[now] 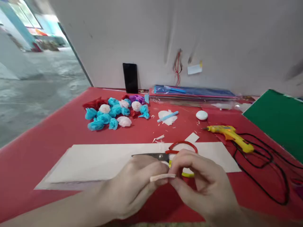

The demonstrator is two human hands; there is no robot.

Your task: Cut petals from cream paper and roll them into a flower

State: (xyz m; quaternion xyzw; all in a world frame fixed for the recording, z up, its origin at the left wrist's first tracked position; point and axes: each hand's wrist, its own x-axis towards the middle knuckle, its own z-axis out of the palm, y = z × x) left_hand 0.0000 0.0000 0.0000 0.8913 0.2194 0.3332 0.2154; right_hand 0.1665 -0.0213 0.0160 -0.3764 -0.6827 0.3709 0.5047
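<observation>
Between my two hands is a small folded strip of pale paper [162, 177], held low over the front of the red table. My left hand [134, 183] pinches its left part between thumb and fingers. At its right end, the thumb and fingertips of my right hand [201, 183] close on the same strip. Just beyond my hands lie scissors [153, 155] with red and yellow handles, resting on long white paper sheets [99, 160]. My right hand covers part of the scissors' handles.
Blue, white, red and purple crepe paper flowers [104, 118] sit at the back left. A yellow glue gun [230, 135] with a looping black cord lies right. A phone [130, 78] leans on the wall. Paper packs [194, 93], a white egg-shaped object [202, 115] and a green board [276, 123] are also there.
</observation>
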